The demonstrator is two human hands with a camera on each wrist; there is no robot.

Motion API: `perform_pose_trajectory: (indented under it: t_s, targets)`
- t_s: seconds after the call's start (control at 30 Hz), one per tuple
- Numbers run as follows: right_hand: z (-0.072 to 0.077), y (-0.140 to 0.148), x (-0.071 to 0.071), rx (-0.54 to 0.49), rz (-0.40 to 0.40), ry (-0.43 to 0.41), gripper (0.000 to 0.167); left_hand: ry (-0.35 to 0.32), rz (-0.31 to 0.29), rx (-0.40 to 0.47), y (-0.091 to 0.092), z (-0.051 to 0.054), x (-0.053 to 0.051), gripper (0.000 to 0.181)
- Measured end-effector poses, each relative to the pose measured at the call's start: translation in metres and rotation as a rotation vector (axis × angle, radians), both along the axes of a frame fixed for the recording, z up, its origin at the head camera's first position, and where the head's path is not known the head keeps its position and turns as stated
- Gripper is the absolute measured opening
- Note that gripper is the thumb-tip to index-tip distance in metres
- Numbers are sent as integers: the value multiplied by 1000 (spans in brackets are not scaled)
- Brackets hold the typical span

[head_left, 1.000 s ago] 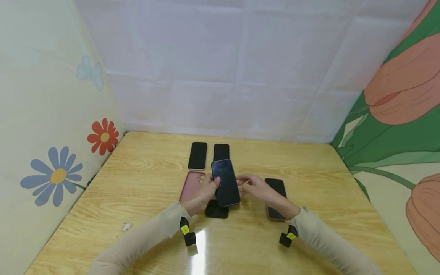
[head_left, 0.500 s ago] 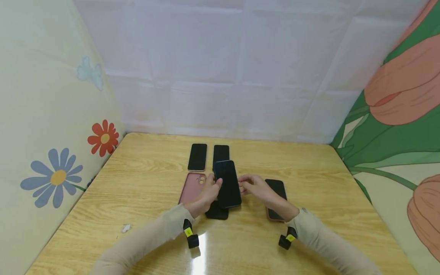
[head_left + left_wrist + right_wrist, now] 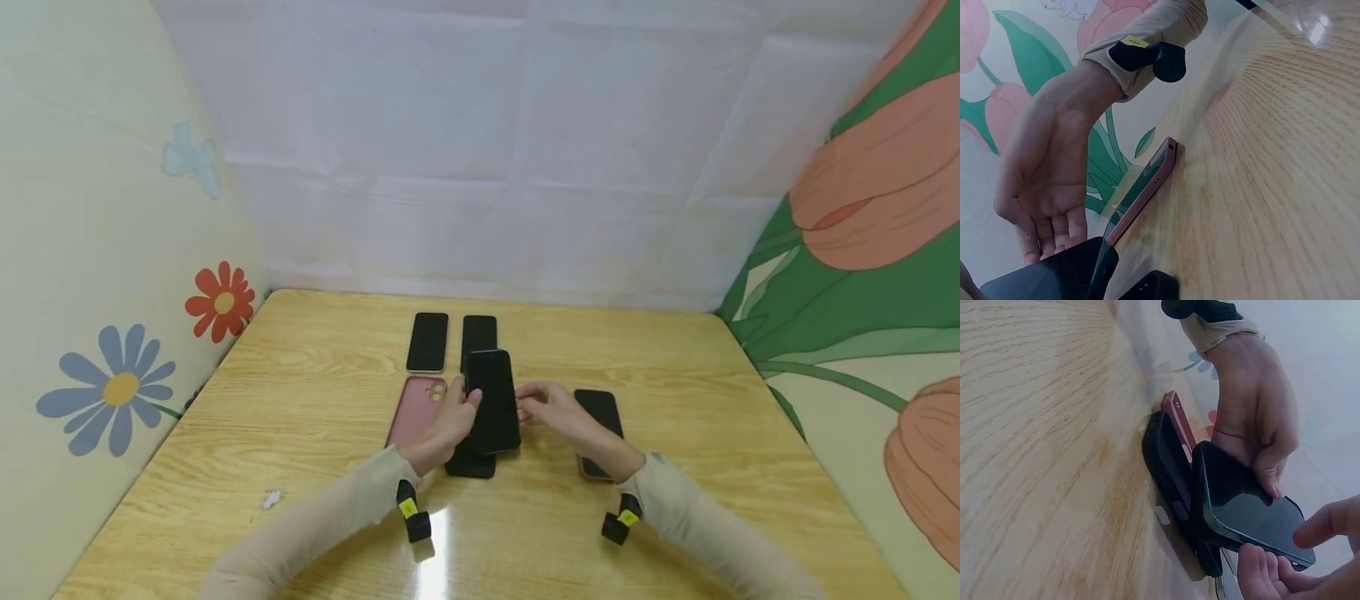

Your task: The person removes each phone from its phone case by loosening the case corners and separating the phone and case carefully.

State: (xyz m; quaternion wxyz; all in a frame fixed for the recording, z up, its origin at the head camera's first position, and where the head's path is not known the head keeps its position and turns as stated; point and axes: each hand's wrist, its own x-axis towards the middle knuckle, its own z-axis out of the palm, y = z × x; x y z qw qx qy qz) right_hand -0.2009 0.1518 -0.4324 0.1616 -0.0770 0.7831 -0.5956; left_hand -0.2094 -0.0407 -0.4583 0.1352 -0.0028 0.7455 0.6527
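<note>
My left hand (image 3: 446, 421) grips a dark phone (image 3: 492, 402) by its left edge, thumb over the front. In the right wrist view, the left hand (image 3: 1257, 403) lays its thumb on the phone screen (image 3: 1263, 515). My right hand (image 3: 553, 410) is at the phone's right edge; the right wrist view has its thumb over the screen's corner and its curled fingers (image 3: 1263, 565) against the edge. Below the held phone lies a black case (image 3: 471, 464), partly covered. Left of it is a pink case (image 3: 415, 408) with camera holes, partly behind the left hand.
Two dark phones (image 3: 428, 342) (image 3: 479, 333) lie side by side farther back on the wooden table (image 3: 322, 358). Another phone (image 3: 597, 408), with a pink rim in the left wrist view, lies partly under my right forearm. A small white patch (image 3: 272, 499) marks the table at left.
The held phone has turned slightly more upright in the head view, and its screen reflects less. My right fingers have stayed at its right edge with small movements. The other phones have not moved.
</note>
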Motion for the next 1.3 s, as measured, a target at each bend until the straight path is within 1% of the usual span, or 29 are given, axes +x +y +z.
perform_pose_trajectory:
  t_s: [0.17,0.37,0.47,0.57,0.63,0.73,0.8,0.9,0.97,1.07,1.17,1.3]
  targets:
    - [-1,0,-2,29,11,-19,34,-25,-2,19,-1,-2,1,29]
    - [0,1,-6,51,21,-27,30,-11,-7,31,-1,-2,2,27]
    - [1,1,-6,80,38,-5,28,-30,-14,46,0,-1,2,23]
    - [1,1,-6,107,75,22,22,-55,-13,66,1,0,2,20]
    - [1,1,-6,114,97,31,21,-53,-12,64,0,1,2,20]
    - [0,2,-6,104,106,21,22,-39,-21,68,-1,2,3,21]
    - [-1,3,-6,82,103,3,20,-33,-32,68,-2,3,3,20]
    - [0,5,-6,53,93,-23,26,-37,-48,77,-4,4,3,17]
    - [-1,6,-6,35,78,-46,32,-51,-55,86,-5,4,3,16]
    - [-1,6,-5,23,65,-68,35,-67,-65,113,-6,2,3,18]
    - [-2,6,-5,9,63,-89,32,-90,-73,142,-6,0,4,21]
    - [0,7,-5,5,77,-86,28,-113,-86,157,-6,0,2,30]
